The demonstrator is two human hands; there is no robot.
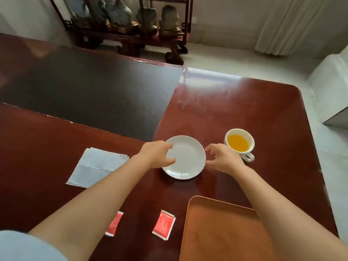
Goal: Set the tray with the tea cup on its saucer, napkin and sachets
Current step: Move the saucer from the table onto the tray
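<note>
- We reach for the round white ceramic saucer [185, 157] on the glossy red-brown wooden table [235, 110]; our left hand [157, 154] curls over its left rim, thumb and fingers spread, seemingly touching but not yet clamped.
- Our right hand [223, 157] hovers just beside the right rim, fingers apart and holding nothing.
- The saucer looks rigid, light, glazed and breakable, so we judge opposite rims the best hold, fingertips hooked beneath the lip, since the polished table gives little purchase.
- The white handled tea cup [239, 144], part-filled with orange liquid, stands just right of the saucer; it would spill if tilted, so the handle with a steadying hand suits it.
- The folded pale-blue paper napkin [98, 166] lies left, soft and flimsy.
- Two small red sachets [163, 224] lie nearer us, thin and flat.
- The orange-brown plastic tray [216, 232] sits bare at lower right.
</note>
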